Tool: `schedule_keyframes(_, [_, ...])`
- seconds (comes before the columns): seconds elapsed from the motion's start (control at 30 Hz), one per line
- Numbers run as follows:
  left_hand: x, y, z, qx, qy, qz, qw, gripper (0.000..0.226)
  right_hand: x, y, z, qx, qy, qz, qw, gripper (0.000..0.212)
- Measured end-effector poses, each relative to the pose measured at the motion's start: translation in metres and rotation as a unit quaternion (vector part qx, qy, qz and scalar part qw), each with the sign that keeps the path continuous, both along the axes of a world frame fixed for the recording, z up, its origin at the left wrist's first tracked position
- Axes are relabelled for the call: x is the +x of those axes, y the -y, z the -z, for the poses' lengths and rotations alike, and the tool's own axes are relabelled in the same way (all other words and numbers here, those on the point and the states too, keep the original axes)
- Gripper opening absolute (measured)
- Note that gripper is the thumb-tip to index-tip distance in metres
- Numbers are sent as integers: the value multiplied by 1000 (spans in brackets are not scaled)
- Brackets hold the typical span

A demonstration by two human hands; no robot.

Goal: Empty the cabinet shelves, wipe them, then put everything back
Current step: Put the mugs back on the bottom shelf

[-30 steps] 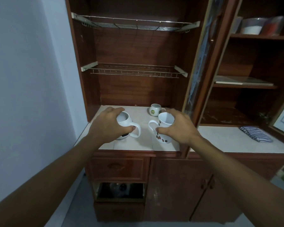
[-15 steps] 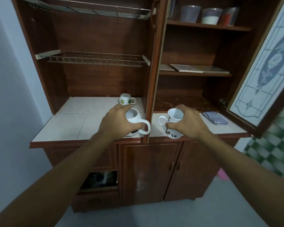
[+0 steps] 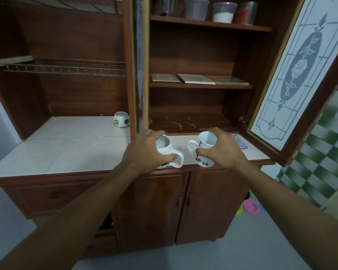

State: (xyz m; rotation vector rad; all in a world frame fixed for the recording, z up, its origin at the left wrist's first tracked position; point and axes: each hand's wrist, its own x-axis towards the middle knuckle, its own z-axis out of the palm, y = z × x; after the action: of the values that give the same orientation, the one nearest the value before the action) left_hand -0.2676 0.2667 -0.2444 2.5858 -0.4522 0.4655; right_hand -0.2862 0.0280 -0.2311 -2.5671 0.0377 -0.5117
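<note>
Head view: the left hand's (image 3: pixel 144 151) fingers (image 3: pixel 154 132) curl round a plain white mug (image 3: pixel 164 148). The right hand's (image 3: pixel 222 151) fingers grip a bean-printed mug (image 3: pixel 203 162). Both are at the counter's (image 3: pixel 66 152) near right edge. A small green-marked mug (image 3: pixel 121 119) sits farther back, left. On the top shelf (image 3: pixel 209 24), one tub (image 3: pixel 223 13) holds white powder and another tub (image 3: pixel 247 11) something red.

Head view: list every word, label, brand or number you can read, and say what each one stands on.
No text is readable.
Small white mug with green patches: its label is too blurred to read.
White mug with brown bean print, in the right hand: pattern only, no words.
White mug with a dark mark, in the left hand: mark mostly hidden.
</note>
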Motion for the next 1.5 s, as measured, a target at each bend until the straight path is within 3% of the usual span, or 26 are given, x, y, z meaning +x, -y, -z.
schedule_keyframes(0.37, [45, 84, 7, -23, -21, -56, 998, 89, 55, 90, 7, -8, -13, -47, 999, 68])
schedule_keyframes(0.9, [162, 95, 22, -40, -5, -62, 997, 88, 161, 110, 18, 22, -17, -59, 998, 67])
schedule_keyframes(1.5, [326, 121, 49, -46, -7, -111, 993, 88, 347, 137, 45, 49, -22, -123, 991, 63])
